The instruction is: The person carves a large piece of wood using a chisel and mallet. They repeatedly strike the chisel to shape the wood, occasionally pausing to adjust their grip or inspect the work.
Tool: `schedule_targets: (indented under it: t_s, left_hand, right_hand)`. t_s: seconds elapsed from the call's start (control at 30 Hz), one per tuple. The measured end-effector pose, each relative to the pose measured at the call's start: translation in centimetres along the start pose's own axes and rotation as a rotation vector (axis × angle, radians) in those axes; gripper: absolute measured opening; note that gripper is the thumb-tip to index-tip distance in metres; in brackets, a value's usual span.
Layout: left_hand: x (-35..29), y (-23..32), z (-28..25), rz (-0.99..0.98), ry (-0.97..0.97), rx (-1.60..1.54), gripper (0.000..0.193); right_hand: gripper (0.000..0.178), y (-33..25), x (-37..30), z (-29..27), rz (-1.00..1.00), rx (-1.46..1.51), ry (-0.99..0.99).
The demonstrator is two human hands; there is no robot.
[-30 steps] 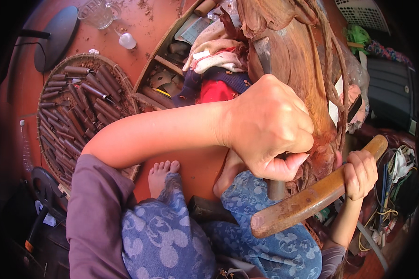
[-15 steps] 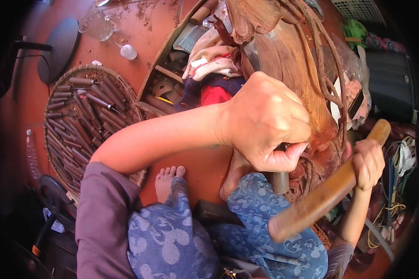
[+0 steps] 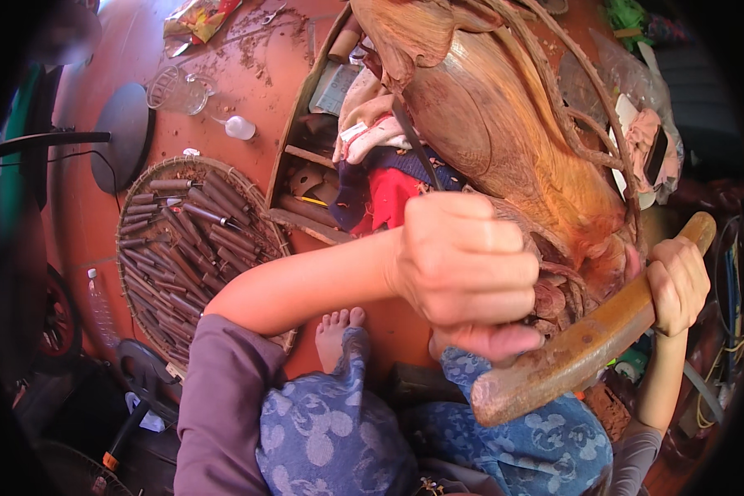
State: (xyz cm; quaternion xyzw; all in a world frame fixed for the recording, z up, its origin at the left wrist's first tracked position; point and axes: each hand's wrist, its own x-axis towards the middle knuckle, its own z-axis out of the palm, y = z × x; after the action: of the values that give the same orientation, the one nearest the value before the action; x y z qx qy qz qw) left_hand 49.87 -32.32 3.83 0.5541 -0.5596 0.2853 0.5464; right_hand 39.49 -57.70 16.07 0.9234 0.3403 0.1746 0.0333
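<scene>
My left hand (image 3: 469,269) is closed in a fist on a carving chisel (image 3: 419,149). Its dark narrow blade shows beyond the knuckles, while the grip is hidden in the fist. In my right hand (image 3: 679,285), a thick wooden mallet (image 3: 566,355) lies slanted, its blunt end just below the left hand. Beyond my hands stands a large brown wood carving (image 3: 512,136) with smooth rounded forms and root-like strands. Rough carved detail at its near end is close to both hands.
Left, a round woven basket (image 3: 127,285) holds many wooden-handled tools. A wooden box (image 3: 279,178) with cloths and scraps adjoins the carving. A glass mug (image 3: 176,91), a small white bottle (image 3: 240,127) and a clear plastic bottle (image 3: 101,310) are on the tiled floor, left.
The view has shifted, so the surroundings sit farther right. My left fist has turned, bringing the chisel blade into sight and hiding its handle end. The mallet remains in my right hand.
</scene>
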Motion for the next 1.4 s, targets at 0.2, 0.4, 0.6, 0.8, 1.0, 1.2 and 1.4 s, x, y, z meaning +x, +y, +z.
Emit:
schedule_targets:
  t_s: [0.2, 0.4, 0.6, 0.8, 1.0, 1.2, 1.4]
  left_hand:
    - [-0.6, -0.9, 0.4, -0.075, -0.099, -0.118, 0.035]
    - [-0.5, -2.1, 0.1, -0.131, -0.134, -0.156, 0.031]
    - [-0.8, -2.0, -0.3, -0.122, -0.125, -0.176, 0.031]
    - [-1.9, 3.1, -1.4, 0.014, -0.203, -0.195, 0.037]
    - [-3.8, 7.6, -3.7, -0.559, -0.658, -0.132, 0.043]
    - [-6.5, 8.6, -10.4, -1.244, -0.555, -0.065, 0.027]
    - [-13.3, 10.7, -17.5, -1.618, -0.344, 0.628, 0.03]
  right_hand:
    - [0.035, -0.1, -1.1, 0.3, -0.04, -0.037, -0.081]
    - [0.032, -0.7, -0.9, 0.7, -0.05, 0.024, -0.047]
    - [0.027, -1.0, -0.3, 0.8, -0.018, -0.108, -0.059]
    - [0.034, -2.7, -0.8, -0.9, -0.016, -0.04, 0.028]
    - [0.029, -7.4, -2.1, -1.9, 0.079, -0.033, -0.011]
    - [0.025, -11.5, -4.6, -4.1, 0.589, 0.387, -0.398]
    - [0.038, -13.6, -4.9, -5.4, 0.969, 0.66, -0.556]
